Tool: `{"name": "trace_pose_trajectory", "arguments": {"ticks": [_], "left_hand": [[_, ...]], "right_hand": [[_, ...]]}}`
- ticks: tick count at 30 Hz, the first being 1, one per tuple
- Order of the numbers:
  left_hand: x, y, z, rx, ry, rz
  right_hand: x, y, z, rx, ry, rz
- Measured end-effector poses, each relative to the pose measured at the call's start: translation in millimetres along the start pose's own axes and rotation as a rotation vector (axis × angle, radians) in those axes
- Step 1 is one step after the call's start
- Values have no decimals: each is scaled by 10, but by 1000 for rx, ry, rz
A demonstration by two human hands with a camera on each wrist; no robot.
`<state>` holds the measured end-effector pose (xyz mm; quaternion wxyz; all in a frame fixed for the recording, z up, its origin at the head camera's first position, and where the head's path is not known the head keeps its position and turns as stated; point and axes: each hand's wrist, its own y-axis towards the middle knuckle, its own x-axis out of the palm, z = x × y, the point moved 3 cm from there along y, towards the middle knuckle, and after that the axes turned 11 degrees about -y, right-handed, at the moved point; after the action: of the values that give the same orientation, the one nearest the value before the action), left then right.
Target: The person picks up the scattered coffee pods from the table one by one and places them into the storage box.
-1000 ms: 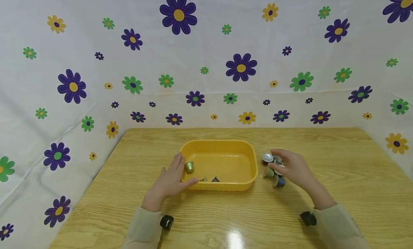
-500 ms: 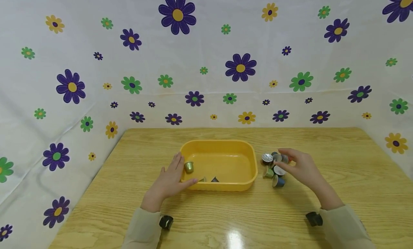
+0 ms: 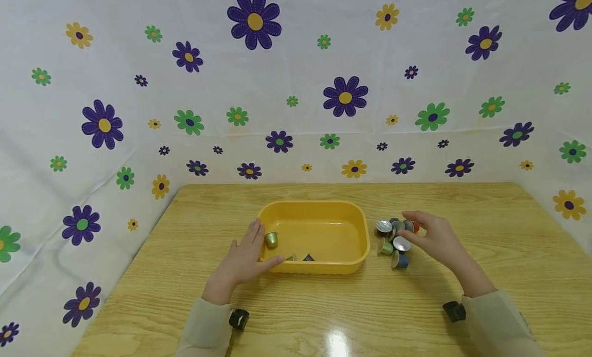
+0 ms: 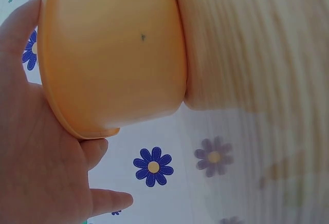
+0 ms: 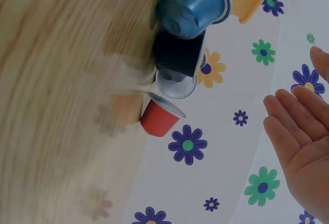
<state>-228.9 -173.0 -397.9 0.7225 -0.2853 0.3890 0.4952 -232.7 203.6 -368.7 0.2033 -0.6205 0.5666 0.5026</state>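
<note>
My left hand point(image 3: 240, 264) rests with straight fingers on the left rim of a yellow tray point(image 3: 319, 268); the left wrist view shows the tray's outer wall point(image 4: 113, 54) beside the palm. Inside the tray lies a gold coffee capsule point(image 3: 271, 239), and two others show partly behind the front wall. Over a small pile of coffee capsules right of the tray, my right hand point(image 3: 432, 239) hovers, thumb and fingers apart and holding nothing. The pile includes a blue capsule point(image 5: 190, 8), a black one point(image 5: 177, 52), a red one point(image 5: 162, 116) and a green one point(image 3: 385, 247).
The wooden table point(image 3: 296, 311) carries the tray and the pile. Behind it and at the sides hangs a white cloth point(image 3: 296, 69) with purple, green and yellow flowers. A black band point(image 3: 238, 319) is at the left wrist, another point(image 3: 455, 311) at the right.
My right hand has drawn back to the right from the pile, uncovering more capsules, among them the red one. The left hand and the tray have stayed in place.
</note>
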Motion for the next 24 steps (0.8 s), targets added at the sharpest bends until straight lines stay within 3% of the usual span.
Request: {"name": "trace_pose_trajectory", "arguments": {"ticks": [24], "left_hand": [[3,-14,-28,3,5,-2]], "right_hand": [[82,255,313,3,-150,-211]]}}
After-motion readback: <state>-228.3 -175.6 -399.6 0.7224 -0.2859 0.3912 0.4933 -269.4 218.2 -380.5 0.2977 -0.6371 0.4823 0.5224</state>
